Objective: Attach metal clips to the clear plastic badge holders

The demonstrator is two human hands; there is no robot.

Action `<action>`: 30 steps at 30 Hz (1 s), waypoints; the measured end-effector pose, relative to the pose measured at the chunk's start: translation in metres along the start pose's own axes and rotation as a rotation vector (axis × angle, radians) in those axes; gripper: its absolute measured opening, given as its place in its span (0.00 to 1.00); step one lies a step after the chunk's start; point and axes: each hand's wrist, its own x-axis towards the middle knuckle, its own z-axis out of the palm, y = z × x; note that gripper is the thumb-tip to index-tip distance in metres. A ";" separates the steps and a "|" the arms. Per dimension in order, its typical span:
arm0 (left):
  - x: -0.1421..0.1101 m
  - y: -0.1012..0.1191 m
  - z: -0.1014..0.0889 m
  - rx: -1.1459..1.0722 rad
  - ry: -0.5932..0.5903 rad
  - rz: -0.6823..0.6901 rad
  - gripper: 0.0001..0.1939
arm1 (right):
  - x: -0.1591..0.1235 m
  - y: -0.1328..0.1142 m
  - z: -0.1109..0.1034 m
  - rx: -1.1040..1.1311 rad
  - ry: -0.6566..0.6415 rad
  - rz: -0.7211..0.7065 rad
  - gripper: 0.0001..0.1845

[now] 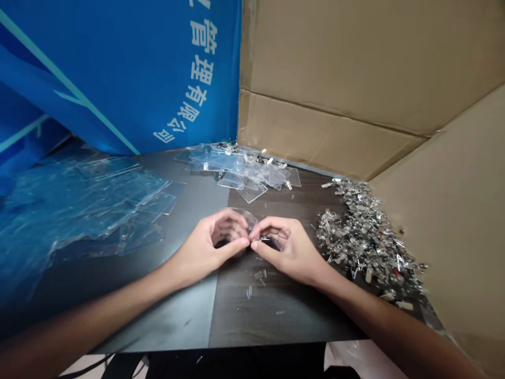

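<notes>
Head view: both bare hands meet over the table point(268, 329), thumb tips almost touching. Clear plastic piece point(248, 216) sits at the left hand point(203, 246), its rounded far edge and a small hole showing just beyond the fingertips. The rest is masked by the fingers, so its long axis cannot be told. Small metal piece point(265, 239) lies just right of that hole, at the right hand point(295, 248); its visible part runs roughly left to right, toward the plastic. The key relation, as judged: hole to the left and slightly far, metal to the right and slightly near — the gap between them small. Each hand is nearest its own part.

Left hand: fingers curled, thumb brought up to them, apparently pinching the plastic by its near side; some blur. Right hand: thumb and index finger closed to a narrow pinch at the metal piece, other fingers curled behind. Exact contact at the tips is too small to resolve.

Surroundings: heap of metal clips point(365, 226) to the right, near the right forearm; loose clear sheets point(252, 195) on the far side, beyond the hands; larger stack of plastic sleeves point(110, 202) to the left. Small clear strips point(249, 292) lie scattered on the near side — well apart from the stack.
</notes>
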 end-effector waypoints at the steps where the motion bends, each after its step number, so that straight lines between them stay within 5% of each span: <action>1: 0.003 0.003 -0.007 0.082 -0.044 0.004 0.12 | 0.002 0.001 -0.002 -0.008 -0.017 0.035 0.07; 4: 0.014 0.013 -0.032 0.375 -0.179 0.016 0.17 | 0.009 0.005 -0.010 -0.002 -0.080 0.173 0.13; 7: 0.029 0.023 -0.052 0.407 -0.233 -0.071 0.20 | 0.015 0.007 -0.016 0.092 -0.020 0.233 0.23; 11: 0.065 0.026 -0.056 0.050 0.090 -0.089 0.21 | 0.018 0.012 -0.013 0.108 0.193 0.187 0.20; 15: 0.100 0.019 -0.047 -0.147 0.340 -0.083 0.43 | 0.012 0.015 -0.002 0.018 0.237 0.174 0.16; 19: 0.094 0.015 -0.047 0.208 0.367 -0.052 0.47 | 0.004 0.011 0.007 -0.158 0.187 0.103 0.17; 22: 0.069 0.015 -0.057 0.529 0.325 -0.014 0.38 | 0.000 0.006 0.008 -0.331 0.161 0.042 0.13; 25: 0.048 0.009 -0.068 0.860 0.359 0.179 0.22 | 0.001 0.003 0.003 -0.484 0.138 0.015 0.11; 30: 0.037 -0.016 -0.076 1.134 0.360 0.488 0.18 | 0.003 0.007 0.001 -0.587 0.151 0.000 0.10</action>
